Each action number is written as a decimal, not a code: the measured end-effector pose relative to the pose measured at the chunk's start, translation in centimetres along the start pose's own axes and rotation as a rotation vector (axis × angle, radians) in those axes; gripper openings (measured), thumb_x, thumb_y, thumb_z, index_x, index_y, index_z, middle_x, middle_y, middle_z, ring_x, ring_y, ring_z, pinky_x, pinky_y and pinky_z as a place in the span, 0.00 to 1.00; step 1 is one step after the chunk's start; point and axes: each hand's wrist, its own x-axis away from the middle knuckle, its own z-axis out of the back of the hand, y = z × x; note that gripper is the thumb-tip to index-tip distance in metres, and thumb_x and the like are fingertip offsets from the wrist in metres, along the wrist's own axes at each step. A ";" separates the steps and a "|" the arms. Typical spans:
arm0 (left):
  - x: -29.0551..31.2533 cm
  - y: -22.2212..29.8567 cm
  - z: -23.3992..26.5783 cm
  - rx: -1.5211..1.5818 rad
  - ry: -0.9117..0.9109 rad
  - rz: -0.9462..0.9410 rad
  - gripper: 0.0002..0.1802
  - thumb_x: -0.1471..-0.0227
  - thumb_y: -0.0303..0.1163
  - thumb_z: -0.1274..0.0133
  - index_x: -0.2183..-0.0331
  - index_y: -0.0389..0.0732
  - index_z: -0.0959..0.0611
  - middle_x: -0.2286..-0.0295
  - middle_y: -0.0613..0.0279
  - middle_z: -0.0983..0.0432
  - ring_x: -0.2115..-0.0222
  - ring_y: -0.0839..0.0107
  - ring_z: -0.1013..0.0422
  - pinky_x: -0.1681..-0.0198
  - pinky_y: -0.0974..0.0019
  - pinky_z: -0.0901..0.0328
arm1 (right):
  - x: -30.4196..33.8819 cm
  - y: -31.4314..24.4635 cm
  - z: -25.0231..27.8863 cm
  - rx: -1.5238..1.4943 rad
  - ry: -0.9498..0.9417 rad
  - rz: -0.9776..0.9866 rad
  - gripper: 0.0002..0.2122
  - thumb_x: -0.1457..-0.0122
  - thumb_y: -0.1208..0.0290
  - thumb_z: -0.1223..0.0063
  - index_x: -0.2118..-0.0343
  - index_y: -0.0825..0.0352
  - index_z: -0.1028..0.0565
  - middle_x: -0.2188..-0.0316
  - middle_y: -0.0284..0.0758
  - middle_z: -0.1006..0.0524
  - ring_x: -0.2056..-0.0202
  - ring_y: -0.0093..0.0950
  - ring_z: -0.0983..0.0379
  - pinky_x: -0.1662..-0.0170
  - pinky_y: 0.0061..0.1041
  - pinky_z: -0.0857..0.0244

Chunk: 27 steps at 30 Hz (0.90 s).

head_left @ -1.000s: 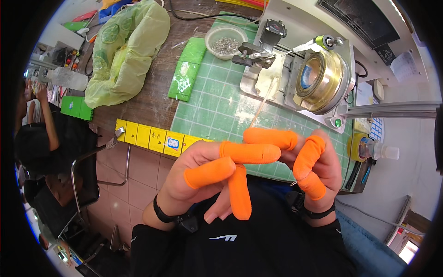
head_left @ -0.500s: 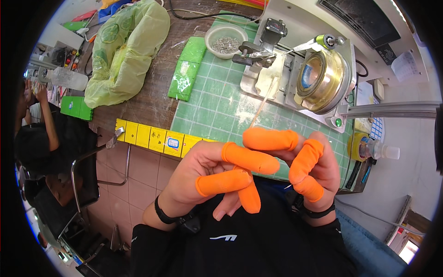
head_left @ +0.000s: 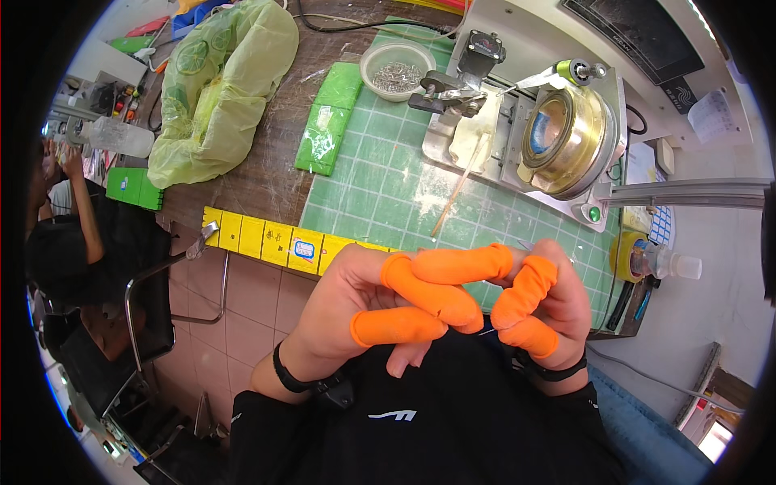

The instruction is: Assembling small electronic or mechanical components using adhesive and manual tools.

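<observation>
My left hand (head_left: 356,303) and my right hand (head_left: 550,299) meet in front of my chest, orange finger cots on several of their fingers. The left fingers are pinched together, and what they hold, if anything, is hidden. Between the right thumb and fingers is a thin metal tool (head_left: 487,331); its slim end points toward the left fingertips. One right finger in its cot reaches across and touches the left fingers. Beyond the hands, a thin wooden stick (head_left: 457,192) leans from a machine (head_left: 509,162) onto the green cutting mat (head_left: 364,194).
A white bowl (head_left: 396,71) of small metal parts stands at the mat's far edge, beside a green packet (head_left: 330,121). Further left lies a basket under yellowish plastic (head_left: 222,97). A yellow ruler strip (head_left: 279,245) lines the table's front edge. Another person (head_left: 73,218) sits at far left.
My hands have come closer together. The right finger has swung down onto the left fingers, and the thin tool's end now reaches the left fingertips. The left fingers have drawn together.
</observation>
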 end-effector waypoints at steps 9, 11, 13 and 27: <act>0.6 -0.1 0.2 0.020 -0.021 -0.028 0.11 0.48 0.17 0.42 0.61 0.25 0.16 0.60 0.33 0.21 0.86 0.67 0.25 0.82 0.70 0.30 | -0.1 -0.2 -1.0 -0.141 0.065 -0.126 0.13 0.42 0.71 0.37 0.64 0.65 0.33 0.49 0.68 0.29 0.44 0.57 0.30 0.41 0.49 0.36; 0.6 -0.2 0.2 0.025 -0.025 -0.040 0.10 0.48 0.17 0.42 0.61 0.24 0.16 0.61 0.33 0.20 0.86 0.67 0.25 0.82 0.70 0.30 | -0.4 -0.3 -1.1 -0.161 0.057 -0.112 0.11 0.41 0.73 0.38 0.64 0.65 0.32 0.48 0.60 0.27 0.46 0.47 0.28 0.45 0.40 0.35; 0.6 -0.3 0.0 0.032 -0.032 -0.051 0.10 0.48 0.17 0.42 0.61 0.24 0.16 0.63 0.34 0.20 0.86 0.67 0.25 0.82 0.70 0.29 | -0.3 -0.3 -1.0 -0.179 0.050 -0.097 0.10 0.41 0.75 0.38 0.63 0.65 0.32 0.48 0.52 0.24 0.48 0.37 0.25 0.49 0.31 0.33; 0.4 -1.2 -0.3 0.131 0.058 -0.150 0.04 0.44 0.20 0.46 0.68 0.27 0.19 0.67 0.39 0.19 0.89 0.70 0.28 0.87 0.71 0.34 | 0.3 0.3 -0.6 0.043 0.047 -0.096 0.10 0.41 0.73 0.37 0.63 0.67 0.29 0.49 0.49 0.23 0.52 0.38 0.22 0.51 0.29 0.32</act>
